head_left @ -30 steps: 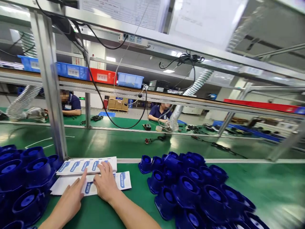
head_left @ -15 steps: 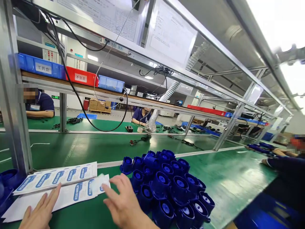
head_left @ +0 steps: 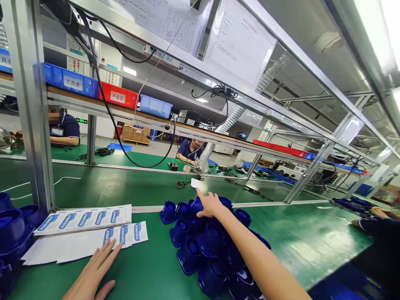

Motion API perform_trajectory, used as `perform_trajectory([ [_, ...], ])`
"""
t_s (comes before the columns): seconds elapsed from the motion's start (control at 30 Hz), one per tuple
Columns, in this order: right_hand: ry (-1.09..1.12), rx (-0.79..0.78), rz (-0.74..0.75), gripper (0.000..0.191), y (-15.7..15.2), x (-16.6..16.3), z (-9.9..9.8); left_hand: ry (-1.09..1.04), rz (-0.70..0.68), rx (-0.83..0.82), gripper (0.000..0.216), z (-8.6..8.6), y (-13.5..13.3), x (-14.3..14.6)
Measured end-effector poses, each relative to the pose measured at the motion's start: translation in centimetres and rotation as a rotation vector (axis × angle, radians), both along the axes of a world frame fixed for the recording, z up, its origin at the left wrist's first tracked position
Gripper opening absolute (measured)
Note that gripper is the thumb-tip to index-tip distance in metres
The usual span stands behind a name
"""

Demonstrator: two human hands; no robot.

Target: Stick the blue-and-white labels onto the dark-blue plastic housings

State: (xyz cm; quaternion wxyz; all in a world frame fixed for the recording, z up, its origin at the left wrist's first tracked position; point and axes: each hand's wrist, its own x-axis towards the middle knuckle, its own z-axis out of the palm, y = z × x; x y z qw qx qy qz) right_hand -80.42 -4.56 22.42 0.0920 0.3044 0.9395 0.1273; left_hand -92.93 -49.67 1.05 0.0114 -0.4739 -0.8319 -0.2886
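My left hand [head_left: 96,271] lies with fingers spread, its fingertips at the lower edge of the label sheets [head_left: 90,218]. These white sheets with blue printed labels overlap on the green bench. My right hand [head_left: 210,204] reaches out over a heap of dark blue plastic housings [head_left: 190,252], round cups on squarish bases. A small white label [head_left: 195,183] hangs at the tip of its index finger; whether it is pinched or just stuck there is hard to see. My right forearm hides part of the heap.
More blue housings [head_left: 12,227] stand at the left by a metal post [head_left: 34,104]. A shelf overhead carries blue bins and a red bin [head_left: 118,95]. Black cables hang from it. People sit across the bench; another person's arm [head_left: 367,227] is at the right.
My right hand has moved from the sheets forward and right over the heap, carrying the small white label. My left hand has shifted right along the sheets. The view has turned slightly left.
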Motion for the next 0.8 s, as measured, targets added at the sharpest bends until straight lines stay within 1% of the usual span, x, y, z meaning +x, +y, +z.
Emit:
perform_trajectory([
  [0.1, -0.104, -0.017, -0.055, 0.101, 0.7, -1.3, -0.6, -0.11, 0.009, 0.002, 0.071, 0.6, 0.0, 0.3],
  [0.2, -0.107, 0.012, -0.059, 0.089, 0.6, -1.8, -0.6, -0.159, 0.006, 0.035, 0.068, 0.7, 0.1, 0.5],
  [0.23, -0.085, 0.034, -0.044, 0.091, 0.3, -1.9, -0.4, -0.169, -0.003, 0.042, 0.067, 0.7, 0.1, 0.6],
  [0.3, -0.011, 0.093, 0.001, 0.105, -0.7, -2.0, 0.3, -0.199, -0.025, 0.057, 0.065, 0.6, 0.1, 0.8],
  [0.37, 0.097, 0.161, 0.061, 0.117, -2.6, -1.8, 1.2, -0.269, -0.053, 0.083, 0.064, 0.7, 0.1, 1.1],
  [0.4, 0.158, 0.195, 0.096, 0.117, -3.9, -1.6, 1.6, -0.332, -0.063, 0.11, 0.064, 0.9, 0.1, 1.3],
  [0.47, 0.293, 0.251, 0.17, 0.108, -7.3, -0.8, 1.9, -0.544, -0.095, 0.19, 0.069, 1.6, 0.3, 1.9],
  [0.5, 0.36, 0.264, 0.206, 0.103, -9.3, -0.4, 1.5, -0.696, -0.126, 0.24, 0.075, 2.1, 0.4, 2.3],
  [0.53, 0.445, 0.262, 0.249, 0.102, -11.5, 0.1, 0.8, -0.877, -0.162, 0.292, 0.084, 2.6, 0.7, 2.8],
  [0.57, 0.627, 0.227, 0.347, 0.104, -13.8, 0.5, -0.4, -1.073, -0.201, 0.348, 0.095, 3.0, 1.1, 3.2],
  [0.6, 0.773, 0.185, 0.46, 0.107, -16.1, 0.8, -1.9, -1.264, -0.235, 0.406, 0.107, 3.4, 1.5, 3.7],
  [0.63, 0.868, 0.142, 0.577, 0.106, -18.2, 1.0, -3.7, -1.435, -0.26, 0.466, 0.116, 3.8, 2.1, 4.2],
  [0.67, 0.913, 0.095, 0.705, 0.102, -20.3, 1.1, -5.7, -1.573, -0.269, 0.535, 0.122, 4.0, 2.7, 4.6],
  [0.7, 0.942, 0.052, 0.816, 0.099, -22.0, 1.0, -7.7, -1.668, -0.267, 0.608, 0.123, 4.2, 3.3, 4.9],
  [0.73, 0.981, 0.031, 0.911, 0.096, -23.3, 0.8, -9.6, -1.723, -0.256, 0.692, 0.12, 4.3, 4.0, 5.1],
  [0.8, 1.07, 0.03, 1.075, 0.094, -24.8, 0.2, -13.0, -1.775, -0.206, 0.856, 0.103, 4.2, 5.0, 5.0],
])
